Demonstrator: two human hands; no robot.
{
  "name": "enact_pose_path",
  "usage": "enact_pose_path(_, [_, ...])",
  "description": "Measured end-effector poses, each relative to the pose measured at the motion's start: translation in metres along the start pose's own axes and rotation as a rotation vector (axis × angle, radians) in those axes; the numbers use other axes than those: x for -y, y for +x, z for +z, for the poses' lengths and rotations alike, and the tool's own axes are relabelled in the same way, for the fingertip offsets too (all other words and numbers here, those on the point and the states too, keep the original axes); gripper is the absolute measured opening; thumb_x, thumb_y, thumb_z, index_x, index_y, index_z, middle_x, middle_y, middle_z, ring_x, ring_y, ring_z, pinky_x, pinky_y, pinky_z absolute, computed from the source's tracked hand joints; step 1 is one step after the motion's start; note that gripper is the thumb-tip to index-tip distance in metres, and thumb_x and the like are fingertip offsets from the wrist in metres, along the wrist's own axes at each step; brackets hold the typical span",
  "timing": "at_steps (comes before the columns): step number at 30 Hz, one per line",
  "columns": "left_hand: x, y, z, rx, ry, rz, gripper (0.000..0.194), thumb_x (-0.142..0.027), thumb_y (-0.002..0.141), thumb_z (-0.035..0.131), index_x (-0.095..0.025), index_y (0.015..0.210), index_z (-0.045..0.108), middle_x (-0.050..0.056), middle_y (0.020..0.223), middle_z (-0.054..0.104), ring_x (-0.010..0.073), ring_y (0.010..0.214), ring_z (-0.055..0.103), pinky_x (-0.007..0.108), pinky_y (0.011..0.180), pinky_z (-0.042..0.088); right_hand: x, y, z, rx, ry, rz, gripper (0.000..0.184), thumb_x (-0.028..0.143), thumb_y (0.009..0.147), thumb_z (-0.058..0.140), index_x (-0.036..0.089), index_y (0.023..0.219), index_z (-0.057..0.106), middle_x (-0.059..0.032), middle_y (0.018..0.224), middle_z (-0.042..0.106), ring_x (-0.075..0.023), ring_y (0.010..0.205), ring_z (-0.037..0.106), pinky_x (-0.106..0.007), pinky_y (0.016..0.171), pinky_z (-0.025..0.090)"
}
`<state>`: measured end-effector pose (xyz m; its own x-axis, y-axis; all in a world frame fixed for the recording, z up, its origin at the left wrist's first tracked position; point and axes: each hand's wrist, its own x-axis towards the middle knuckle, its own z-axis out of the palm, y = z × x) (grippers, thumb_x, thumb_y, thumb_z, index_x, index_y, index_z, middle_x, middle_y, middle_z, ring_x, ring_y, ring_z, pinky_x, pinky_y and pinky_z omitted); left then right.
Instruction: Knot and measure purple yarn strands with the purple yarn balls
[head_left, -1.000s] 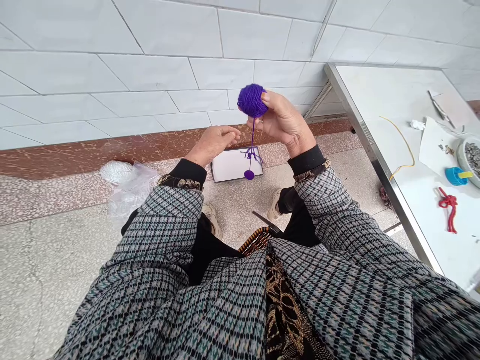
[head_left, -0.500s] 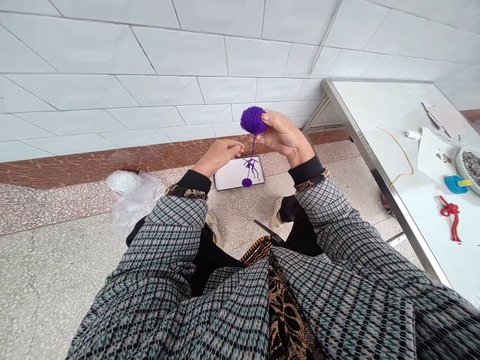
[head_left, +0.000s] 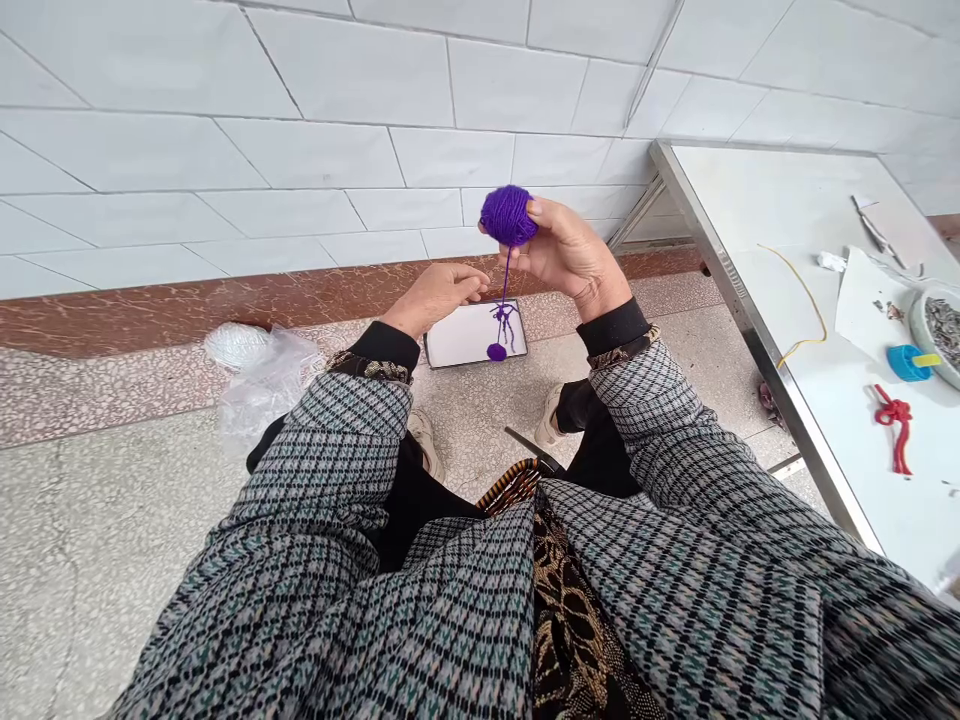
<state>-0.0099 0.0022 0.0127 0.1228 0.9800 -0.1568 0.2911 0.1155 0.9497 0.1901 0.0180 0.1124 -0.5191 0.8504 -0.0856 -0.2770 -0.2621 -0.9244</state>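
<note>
My right hand (head_left: 574,250) is raised in front of me and closed around a ball of purple yarn (head_left: 508,216), thumb on its near side. A taut purple strand (head_left: 505,275) hangs from the ball down to a small purple clump (head_left: 496,352). My left hand (head_left: 442,295) is just left of the strand, thumb and fingers pressed together. I cannot make out whether anything is between them. Below, a white dark-rimmed tray (head_left: 465,335) lies on the floor. A purple knotted piece of yarn (head_left: 504,318) shows over it, partly behind the strand.
To the right, a metal-edged white table (head_left: 795,400) bears a red knotted cord (head_left: 894,415), a blue tape roll (head_left: 909,362), a yellow cord (head_left: 810,290) and a bowl (head_left: 922,318). A plastic bag (head_left: 274,375) and a white ball (head_left: 238,345) lie at the left by the tiled wall.
The view has tilted slightly, so the hands, tray and table sit higher in the picture. My right hand still holds the yarn ball, and the hanging clump has swung a little.
</note>
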Motion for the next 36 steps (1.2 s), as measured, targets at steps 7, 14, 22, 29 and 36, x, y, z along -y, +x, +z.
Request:
enact_pose_path(7, [0.002,0.0,-0.002,0.05,0.043,0.032,0.019,-0.023,0.094,0.065,-0.018,0.097,0.083,0.01,0.103,0.084,0.0179,0.085,0.074,0.029,0.078,0.055,0.005,-0.004,0.006,-0.034,0.026,0.003,0.042,0.062,0.11,0.063,0.02,0.104,0.059,-0.0024,0.093,0.074,-0.0112,0.069,0.054,-0.026,0.079,0.055])
enact_pose_path(14, [-0.004,-0.007,0.0,0.306,0.148,0.085,0.061,-0.033,0.082,0.085,-0.023,0.142,0.077,0.013,0.142,0.078,0.0168,0.074,0.073,0.031,0.077,0.057,0.008,-0.004,0.009,-0.015,0.021,0.045,0.051,0.067,0.116,0.041,0.021,0.112,0.061,-0.003,0.097,0.074,-0.0126,0.076,0.054,-0.027,0.077,0.051])
enact_pose_path(22, [-0.01,-0.011,0.014,0.489,0.011,0.049,0.039,-0.013,0.08,0.075,-0.022,0.117,0.084,0.008,0.107,0.084,0.0211,0.083,0.078,0.034,0.086,0.06,0.006,0.001,0.008,-0.037,0.161,0.027,0.052,0.075,0.104,0.062,0.023,0.11,0.055,-0.0045,0.1,0.069,-0.0157,0.078,0.049,-0.027,0.072,0.055])
enact_pose_path(29, [-0.015,-0.016,0.01,0.419,-0.146,0.08,0.026,-0.018,0.089,0.073,-0.017,0.115,0.077,0.012,0.102,0.084,0.0173,0.071,0.074,0.031,0.067,0.056,0.006,0.006,0.004,-0.213,0.115,0.025,0.028,0.054,0.112,0.051,0.028,0.121,0.054,-0.0017,0.097,0.063,-0.0146,0.068,0.049,-0.021,0.053,0.04])
enact_pose_path(36, [-0.004,-0.007,0.017,0.03,-0.175,-0.038,0.005,-0.016,0.093,0.07,-0.015,0.089,0.073,0.007,0.079,0.079,0.0148,0.06,0.071,0.028,0.06,0.048,0.019,0.001,-0.004,-0.232,0.179,0.097,0.028,0.053,0.116,0.05,0.026,0.108,0.052,0.0038,0.078,0.058,-0.0087,0.048,0.02,-0.016,0.04,0.014])
